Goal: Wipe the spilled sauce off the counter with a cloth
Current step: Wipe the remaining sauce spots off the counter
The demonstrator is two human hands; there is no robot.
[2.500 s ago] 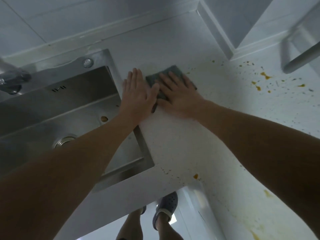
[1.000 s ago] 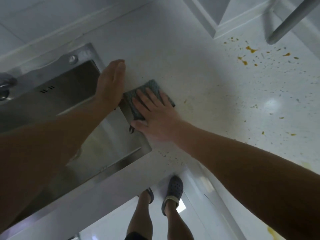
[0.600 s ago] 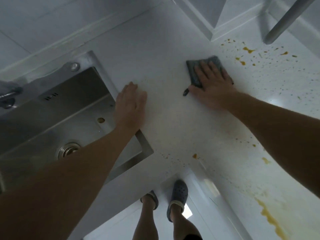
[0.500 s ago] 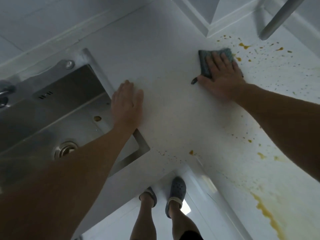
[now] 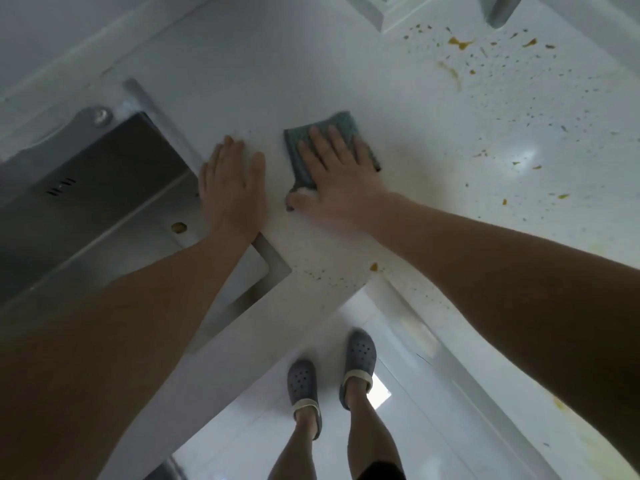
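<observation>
The right hand (image 5: 341, 188) presses the grey cloth (image 5: 304, 161) flat on the surface (image 5: 398, 133), fingers straight and slightly spread over it, likely to keep a broad patch of fabric in contact while wiping. The cloth lies near the sink (image 5: 104, 188), just beside the left hand (image 5: 230, 188), which rests palm-down at the sink's edge with fingers straight and together, apparently as a brace. Sauce spatter (image 5: 457, 43) remains toward the surface's far right corner, with more drops (image 5: 373, 267) at the near edge.

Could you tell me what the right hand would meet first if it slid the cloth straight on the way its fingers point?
Mostly bare counter: the right hand, flat on the cloth, points up toward the back wall. The sauce spatter lies further right, probably missed.
</observation>
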